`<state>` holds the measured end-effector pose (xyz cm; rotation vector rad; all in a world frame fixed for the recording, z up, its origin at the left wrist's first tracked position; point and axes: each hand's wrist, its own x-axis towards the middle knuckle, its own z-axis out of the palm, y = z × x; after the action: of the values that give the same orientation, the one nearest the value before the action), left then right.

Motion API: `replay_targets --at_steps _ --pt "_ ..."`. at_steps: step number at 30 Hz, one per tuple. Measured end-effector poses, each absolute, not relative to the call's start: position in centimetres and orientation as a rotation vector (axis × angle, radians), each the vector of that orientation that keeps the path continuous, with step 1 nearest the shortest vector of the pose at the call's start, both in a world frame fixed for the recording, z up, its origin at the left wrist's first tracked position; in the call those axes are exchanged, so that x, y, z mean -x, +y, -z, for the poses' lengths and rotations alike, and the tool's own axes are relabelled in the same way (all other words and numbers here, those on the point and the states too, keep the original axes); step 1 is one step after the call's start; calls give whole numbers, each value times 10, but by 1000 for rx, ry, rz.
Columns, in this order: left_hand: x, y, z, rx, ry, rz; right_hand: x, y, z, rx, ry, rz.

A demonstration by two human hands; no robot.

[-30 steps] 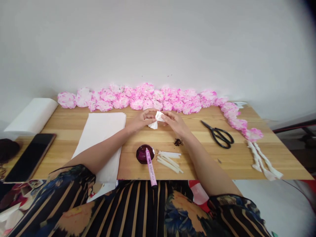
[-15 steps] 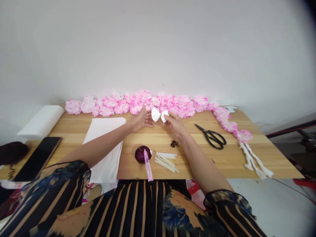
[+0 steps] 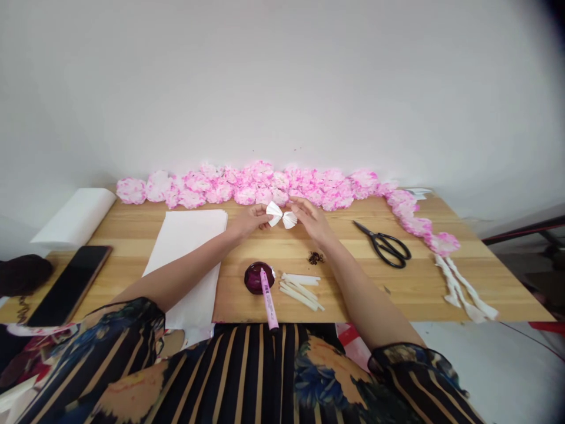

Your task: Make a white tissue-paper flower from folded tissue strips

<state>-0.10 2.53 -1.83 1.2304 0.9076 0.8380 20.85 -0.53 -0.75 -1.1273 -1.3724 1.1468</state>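
I'm looking down on a pale wooden table pushed up to a plain grey wall. At its near edge a pink marker leans across a dark purple round object, with pale sticks just to the right and a small pile of dark bits beyond them. Scissors lie well off to the right, the white sheets to the left, partly under the left forearm.

Farther in, at the middle, I have the white paper bow up between the two hands. It lies just right of the left fingertips and just left of the right ones; I judge the left the nearer, since the left hand is pinching the left fan. The right hand has its fingers curved beside the right fan, and I can't tell whether they grip it or merely hover.

The bow's long axis runs left to right, its right end tipped slightly nearer me. One fan points left and far, the other right and near. Past it, pink paper flowers line the far edge.
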Motion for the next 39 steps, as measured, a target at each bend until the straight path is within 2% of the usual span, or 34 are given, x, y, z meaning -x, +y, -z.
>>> replay_targets --at_steps 5,14,19,24,29,34,39 --pt "5 22 25 -1272 899 -895 -213 -6 11 1197 -1746 -907" --pt "9 22 29 -1255 818 -915 -212 -9 8 1297 -1907 -654" --pt "9 23 26 -1247 818 -904 -214 -9 1 1305 -1955 -604" --pt "7 21 22 -1279 868 -923 -216 -12 -4 1205 -1993 -696" --pt "6 19 22 -1289 875 -942 -213 -13 -4 1232 -2090 -527" --pt "16 23 22 -1652 1059 -896 -215 -9 2 1329 -1905 -492" --pt "18 25 18 -2104 1127 -621 -217 -8 1 1355 -1733 -511"
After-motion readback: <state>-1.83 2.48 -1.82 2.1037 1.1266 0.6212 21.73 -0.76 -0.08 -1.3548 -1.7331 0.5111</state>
